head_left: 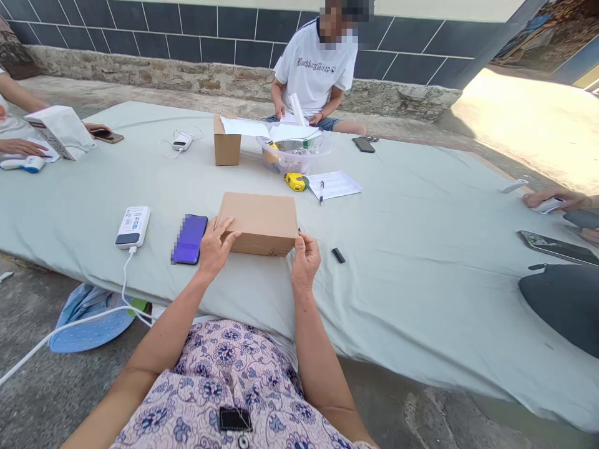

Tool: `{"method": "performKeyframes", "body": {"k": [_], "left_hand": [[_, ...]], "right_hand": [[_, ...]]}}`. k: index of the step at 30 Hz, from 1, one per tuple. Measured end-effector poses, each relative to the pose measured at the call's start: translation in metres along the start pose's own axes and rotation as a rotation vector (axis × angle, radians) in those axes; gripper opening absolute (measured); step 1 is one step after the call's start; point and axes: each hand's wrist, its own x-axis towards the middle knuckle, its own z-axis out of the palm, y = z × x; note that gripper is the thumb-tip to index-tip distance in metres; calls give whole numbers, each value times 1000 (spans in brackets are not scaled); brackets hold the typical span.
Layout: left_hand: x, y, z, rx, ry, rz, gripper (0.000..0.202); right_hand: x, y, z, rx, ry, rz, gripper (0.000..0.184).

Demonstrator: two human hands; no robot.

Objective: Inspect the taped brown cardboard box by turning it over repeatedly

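A closed brown cardboard box lies on the cloth-covered table in front of me. My left hand grips its left front corner, with fingers on the top and the thumb along the front edge. At the right front corner my right hand is closed in a pinch against the box. A tiny dark tip shows above those fingers; what it belongs to is hidden. A small black piece, like a cap, lies to the right. Left of the box is a phone with a purple screen.
A white power bank trails a cable off the table's front edge. Beyond the box are a yellow tape measure, a paper sheet, a clear basin and a small carton. People sit across, left and right.
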Motion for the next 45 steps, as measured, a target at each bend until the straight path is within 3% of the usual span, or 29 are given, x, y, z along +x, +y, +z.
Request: {"method": "performKeyframes", "body": {"k": [8,14,20,27,34,37,40,45], "left_hand": [[8,-22,-5,-171,103,-74,49],[4,-24,5,-411,108,-136,54],[-4,-18,23,-729,-14,-290,62],[-9,-7,27,-987,-108,-463,68],[-14,-5,31,-1094,-196,-524,67],[-18,-5,33,-1102,-302,-578,71],[-21,-7,34,-968,-381,-592,67],[-15,-11,27,-572,-271,-414,41]], "right_hand": [[1,3,3,-7,-53,55,47],[4,5,1,79,-55,128,50],[6,5,-2,225,69,-4,44],[6,3,-2,367,57,-88,41],[1,-17,-3,249,65,-94,42],[3,-31,-2,139,46,-181,39],[6,-44,3,25,19,-314,35],[6,-56,14,-115,-26,-460,33]]}}
